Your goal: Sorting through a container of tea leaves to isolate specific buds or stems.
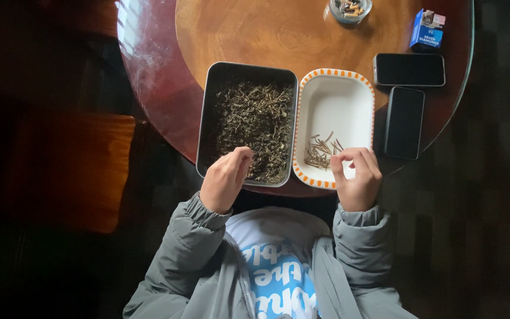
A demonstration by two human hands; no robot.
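Observation:
A dark metal tray (208, 118) full of dried green-brown leaves and stems (255, 124) sits on a round wooden table. Beside it on the right stands a white dish with an orange-dashed rim (334, 74), holding a small pile of thin stems (321, 150). My left hand (225, 177) rests at the near edge of the metal tray, fingers bent and pinched in the leaves. My right hand (356, 174) hovers over the near right corner of the white dish, fingers curled together; I cannot tell if a stem is pinched there.
Two dark phones (409, 69) (404, 122) lie right of the dish. A blue packet (425, 29) and a glass ashtray (350, 9) sit at the far side. The table edge (149, 100) curves left; a wooden stool (69, 168) stands beside it.

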